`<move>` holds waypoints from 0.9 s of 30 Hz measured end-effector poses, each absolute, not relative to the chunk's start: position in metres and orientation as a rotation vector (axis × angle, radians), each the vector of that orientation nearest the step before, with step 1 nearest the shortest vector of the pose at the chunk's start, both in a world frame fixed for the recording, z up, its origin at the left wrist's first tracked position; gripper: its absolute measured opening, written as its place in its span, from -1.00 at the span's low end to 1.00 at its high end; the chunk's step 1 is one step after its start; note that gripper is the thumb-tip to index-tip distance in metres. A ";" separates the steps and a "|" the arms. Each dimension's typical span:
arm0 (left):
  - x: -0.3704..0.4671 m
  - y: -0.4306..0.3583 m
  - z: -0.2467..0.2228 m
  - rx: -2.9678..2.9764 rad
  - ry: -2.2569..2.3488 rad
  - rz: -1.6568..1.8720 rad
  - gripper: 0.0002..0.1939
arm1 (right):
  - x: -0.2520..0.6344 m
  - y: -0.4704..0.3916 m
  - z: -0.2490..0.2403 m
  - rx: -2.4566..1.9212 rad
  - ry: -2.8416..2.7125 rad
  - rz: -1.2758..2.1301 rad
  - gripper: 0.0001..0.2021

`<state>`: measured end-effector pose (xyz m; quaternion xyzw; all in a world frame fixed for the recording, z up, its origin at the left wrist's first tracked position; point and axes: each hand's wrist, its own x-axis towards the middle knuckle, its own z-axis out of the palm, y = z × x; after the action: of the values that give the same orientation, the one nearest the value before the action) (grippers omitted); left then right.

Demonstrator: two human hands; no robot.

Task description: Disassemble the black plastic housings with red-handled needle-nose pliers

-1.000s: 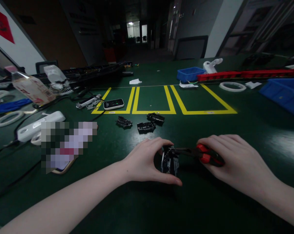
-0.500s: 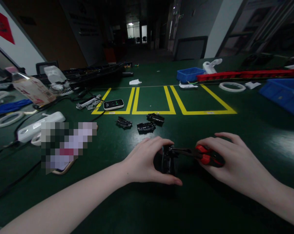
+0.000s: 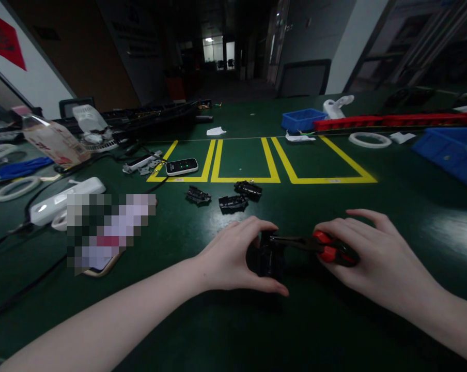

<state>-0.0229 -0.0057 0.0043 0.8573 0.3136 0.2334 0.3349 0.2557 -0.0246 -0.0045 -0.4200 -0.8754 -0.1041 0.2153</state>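
Note:
My left hand [image 3: 237, 256] is closed around a black plastic part [image 3: 270, 258], thumb below and fingers above. Dark shadow hides much of the part's shape. In my right hand [image 3: 369, 253] is a pair of red-handled pliers [image 3: 322, 247], gripped by the handles. The long dark jaws point left and meet the upper edge of the black part; whether they are closed on it I cannot tell. Beyond my hands lie three similar black pieces: one at the left [image 3: 198, 195], one in the middle [image 3: 233, 202] and one behind it [image 3: 248, 189].
Yellow tape outlines [image 3: 245, 180] mark the green table [image 3: 179, 320]. A phone [image 3: 117, 237], a power strip [image 3: 66, 200] and a small white device [image 3: 182, 166] lie to the left. Blue bins [image 3: 450, 155], a tape roll [image 3: 369, 140] and a red strip [image 3: 373, 121] stand at the right.
The whole view has shifted very slightly. Both hands keep their holds, and the pliers' jaws stay at the upper edge of the black part.

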 end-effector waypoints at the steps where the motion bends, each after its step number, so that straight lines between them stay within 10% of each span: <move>1: -0.023 -0.005 0.003 2.255 0.809 0.626 -0.16 | 0.257 -0.024 -0.005 -1.171 -2.429 -0.275 -0.77; 27: -0.022 -0.008 0.002 2.504 0.859 0.640 -0.16 | 0.258 -0.026 0.003 -1.064 -2.441 -0.609 -0.74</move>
<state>-0.0225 -0.0082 0.0016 0.8995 0.3084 0.2299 0.2075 0.2582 -0.0259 0.0033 -0.3812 -0.8750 -0.2183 0.2037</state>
